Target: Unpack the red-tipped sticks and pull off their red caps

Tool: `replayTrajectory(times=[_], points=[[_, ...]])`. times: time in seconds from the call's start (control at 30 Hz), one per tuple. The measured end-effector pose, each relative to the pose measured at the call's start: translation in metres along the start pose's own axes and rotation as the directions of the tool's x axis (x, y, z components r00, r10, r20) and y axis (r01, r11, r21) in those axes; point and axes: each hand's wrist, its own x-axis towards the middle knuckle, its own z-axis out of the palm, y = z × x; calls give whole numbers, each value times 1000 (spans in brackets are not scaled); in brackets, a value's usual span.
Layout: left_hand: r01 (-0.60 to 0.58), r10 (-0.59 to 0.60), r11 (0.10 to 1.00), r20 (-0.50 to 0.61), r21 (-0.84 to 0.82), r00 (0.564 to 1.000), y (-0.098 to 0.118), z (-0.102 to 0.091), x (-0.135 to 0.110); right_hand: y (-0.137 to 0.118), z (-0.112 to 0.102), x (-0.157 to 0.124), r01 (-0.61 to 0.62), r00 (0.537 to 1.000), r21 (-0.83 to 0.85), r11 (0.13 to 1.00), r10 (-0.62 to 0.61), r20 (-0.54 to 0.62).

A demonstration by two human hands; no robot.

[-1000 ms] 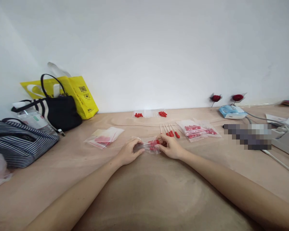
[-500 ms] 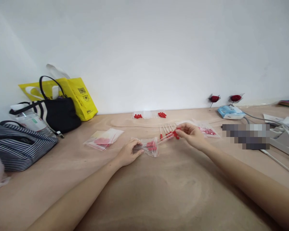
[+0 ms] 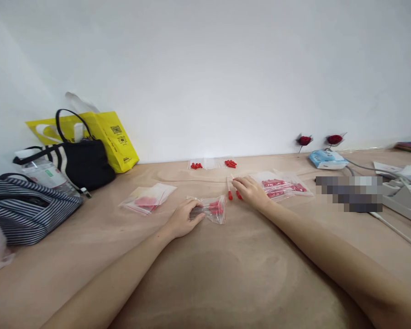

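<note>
My left hand (image 3: 182, 218) grips the closed end of a small clear plastic bag (image 3: 212, 209) that lies on the wooden table (image 3: 205, 274) with red-tipped sticks inside. My right hand (image 3: 251, 191) rests a little farther back, fingers curled down onto a few loose red-tipped sticks (image 3: 230, 188) on the table. Whether it has any stick pinched I cannot make out. Just right of that hand lie filled clear bags of red pieces (image 3: 281, 186).
More small bags (image 3: 147, 199) lie to the left, and two tiny heaps of red caps (image 3: 230, 163) sit by the wall. Striped and black bags (image 3: 30, 201) and a yellow bag (image 3: 114, 137) crowd the left. Cables, a blue pack (image 3: 327, 159) and devices lie right.
My right hand left the bag's mouth, lifted toward the loose sticks, then came down onto them. My left hand kept holding the bag in place.
</note>
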Motion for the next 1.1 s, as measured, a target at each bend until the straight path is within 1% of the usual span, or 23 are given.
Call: replayTrajectory(times=[0.07,0.13,0.3,0.37,0.5,0.67,0.73,0.8,0.87,0.97,1.1], points=[[-9,9,1000,-6,5,1000,0,0,0,-1,1,1,54,996,-56,997,-50,79],[-15,15,1000,-1,14,1000,0,0,0,-1,2,0,83,989,-72,994,-74,127],[-21,20,1000,18,17,1000,-2,1,0,-6,1,-3,83,982,-53,995,-73,172],[-18,18,1000,21,20,1000,-2,1,0,-9,1,-4,29,987,-44,999,-22,160],[-15,14,999,20,31,1000,0,1,0,-14,0,-5,-137,986,4,991,136,101],[-12,11,999,29,40,1000,0,0,0,-18,-6,-5,-216,975,30,976,213,65],[-6,5,999,30,40,1000,1,0,0,-22,-10,-6,-244,969,61,968,242,40],[-2,1,999,28,37,1000,2,0,0,-26,-15,-9,-265,964,105,958,262,44],[-5,4,999,25,32,1000,2,0,0,-32,-20,-12,-266,963,151,952,255,89],[-7,7,1000,21,28,1000,1,0,0,-42,-23,-13,-236,964,224,946,199,176],[-2,2,1000,11,5,1000,-1,1,0,-55,-21,-7,-211,961,275,938,147,236]])
